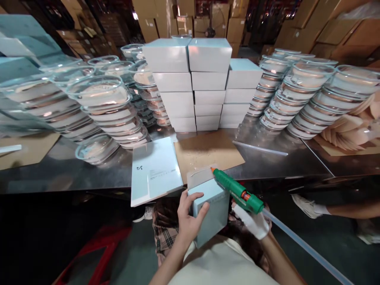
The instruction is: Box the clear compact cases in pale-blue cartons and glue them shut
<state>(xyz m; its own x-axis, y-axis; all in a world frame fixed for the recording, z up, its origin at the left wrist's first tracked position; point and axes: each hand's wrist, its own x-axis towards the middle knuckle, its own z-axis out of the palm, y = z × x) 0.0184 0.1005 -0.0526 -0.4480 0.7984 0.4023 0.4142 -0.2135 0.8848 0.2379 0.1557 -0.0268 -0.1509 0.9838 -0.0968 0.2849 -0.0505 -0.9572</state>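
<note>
My left hand is bare and wraps round the near left side of a light blue box, which is tilted at the table's front edge. A pale flap of the box stands out towards the table. My right hand, in a white glove, grips a green glue gun. Its orange tip touches or hovers just above the flap; I cannot tell which. From the gun's rear a long translucent glue stick runs down to the right. The gun's trigger is hidden.
A brown cardboard sheet, flat light blue cartons and a loose glue stick lie on the metal table. Behind stand stacked finished boxes, with clear round containers piled on both sides. A person's leg shows at right.
</note>
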